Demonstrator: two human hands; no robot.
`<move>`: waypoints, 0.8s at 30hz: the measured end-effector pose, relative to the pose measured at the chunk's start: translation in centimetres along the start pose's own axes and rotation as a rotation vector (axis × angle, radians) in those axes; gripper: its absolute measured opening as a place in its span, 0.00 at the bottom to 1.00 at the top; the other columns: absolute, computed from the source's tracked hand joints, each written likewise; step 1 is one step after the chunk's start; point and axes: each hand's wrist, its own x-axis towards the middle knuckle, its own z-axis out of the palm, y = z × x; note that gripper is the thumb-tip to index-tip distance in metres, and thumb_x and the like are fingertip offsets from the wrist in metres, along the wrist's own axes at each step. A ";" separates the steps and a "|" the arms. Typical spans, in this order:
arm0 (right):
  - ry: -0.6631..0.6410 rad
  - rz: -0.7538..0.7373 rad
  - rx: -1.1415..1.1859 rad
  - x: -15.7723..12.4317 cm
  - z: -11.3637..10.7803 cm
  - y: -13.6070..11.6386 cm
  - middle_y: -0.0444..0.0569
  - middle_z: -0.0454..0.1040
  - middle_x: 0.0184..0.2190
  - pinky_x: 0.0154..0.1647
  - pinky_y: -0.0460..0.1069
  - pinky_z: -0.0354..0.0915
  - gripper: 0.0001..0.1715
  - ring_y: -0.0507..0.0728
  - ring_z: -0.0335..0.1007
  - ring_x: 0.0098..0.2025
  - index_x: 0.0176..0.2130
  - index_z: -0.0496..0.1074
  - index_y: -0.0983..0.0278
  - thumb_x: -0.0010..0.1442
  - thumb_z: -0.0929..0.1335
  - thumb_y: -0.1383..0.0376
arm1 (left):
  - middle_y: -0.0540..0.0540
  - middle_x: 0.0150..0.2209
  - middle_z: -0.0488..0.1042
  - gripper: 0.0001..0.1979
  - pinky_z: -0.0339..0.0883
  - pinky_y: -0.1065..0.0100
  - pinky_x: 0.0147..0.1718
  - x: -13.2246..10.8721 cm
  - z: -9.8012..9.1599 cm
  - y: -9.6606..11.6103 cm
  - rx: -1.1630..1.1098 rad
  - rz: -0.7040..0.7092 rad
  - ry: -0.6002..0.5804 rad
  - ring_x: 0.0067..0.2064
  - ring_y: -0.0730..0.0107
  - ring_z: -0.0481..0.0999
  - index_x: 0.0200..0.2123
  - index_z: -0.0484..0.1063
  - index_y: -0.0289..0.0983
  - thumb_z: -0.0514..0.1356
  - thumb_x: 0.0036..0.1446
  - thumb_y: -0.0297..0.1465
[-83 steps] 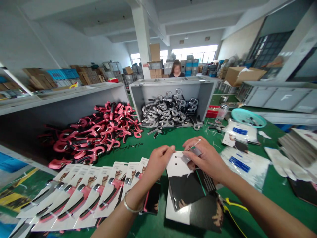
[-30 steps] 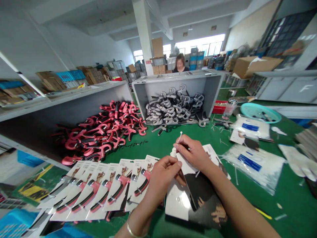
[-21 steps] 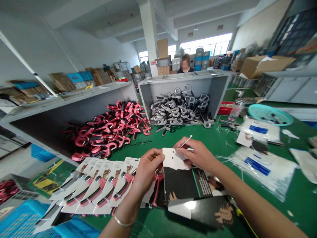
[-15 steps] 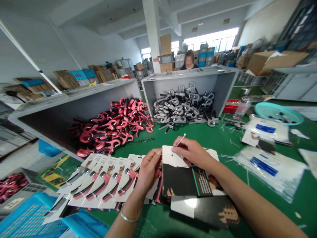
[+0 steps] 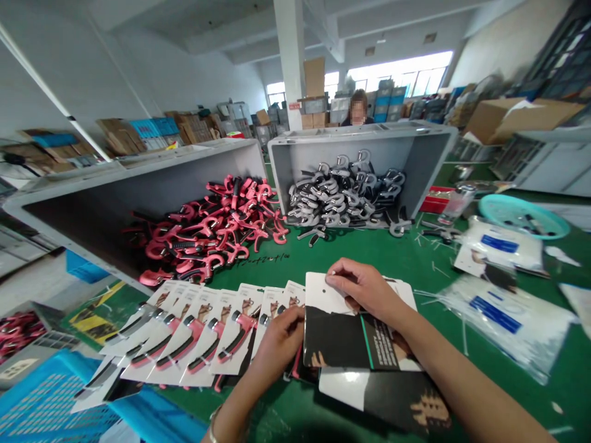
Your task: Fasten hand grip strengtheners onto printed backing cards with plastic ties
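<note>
A backing card (image 5: 339,335), white on top and black below, stands tilted in front of me. My right hand (image 5: 360,288) pinches a thin white cable tie (image 5: 328,274) at its upper part, near a small punched hole; most of the tie is hidden. At the card's left edge, my left hand (image 5: 282,341) has its fingers curled together, tips hidden behind the card, so what they grip is unclear. Part of a pink hand grip (image 5: 298,364) shows below them. More cards (image 5: 355,391) lie underneath. To the left, carded pink hand grips (image 5: 198,341) overlap in a row.
Two tipped grey crates stand behind, one with pink hand grips (image 5: 221,221), one with grey hand grips (image 5: 332,197). Bags of cable ties (image 5: 503,326) and a turquoise basin (image 5: 521,215) are at right. A blue basket (image 5: 55,400) sits lower left. A person (image 5: 357,111) is beyond.
My left hand has dropped lower along the card's edge. The cable tie that stuck up above my right fingers now barely shows at the card. The right hand has shifted slightly right.
</note>
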 end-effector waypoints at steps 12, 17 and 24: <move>-0.004 -0.035 -0.081 -0.2 0.4 0.0 0.39 0.67 0.23 0.16 0.43 0.52 0.14 0.47 0.58 0.17 0.39 0.74 0.62 0.63 0.66 0.54 | 0.45 0.40 0.76 0.09 0.66 0.65 0.44 2.3 1.8 -0.6 -0.063 0.166 0.196 0.43 0.62 0.73 0.37 0.79 0.39 0.58 0.59 0.30; -0.002 -0.123 -0.198 -0.2 0.3 0.1 0.44 0.74 0.31 0.24 0.44 0.58 0.12 0.49 0.63 0.24 0.40 0.75 0.62 0.63 0.67 0.57 | 0.46 0.36 0.78 0.10 0.67 0.65 0.40 2.9 2.9 -0.5 -0.139 0.133 0.164 0.40 0.62 0.74 0.36 0.80 0.37 0.58 0.58 0.33; -0.054 -0.202 -0.302 0.0 0.0 0.4 0.45 0.74 0.36 0.36 0.46 0.62 0.09 0.53 0.69 0.36 0.40 0.74 0.61 0.63 0.68 0.59 | 0.47 0.41 0.79 0.07 0.67 0.66 0.42 2.3 2.3 0.1 -0.166 0.143 0.203 0.42 0.63 0.75 0.35 0.81 0.38 0.62 0.54 0.30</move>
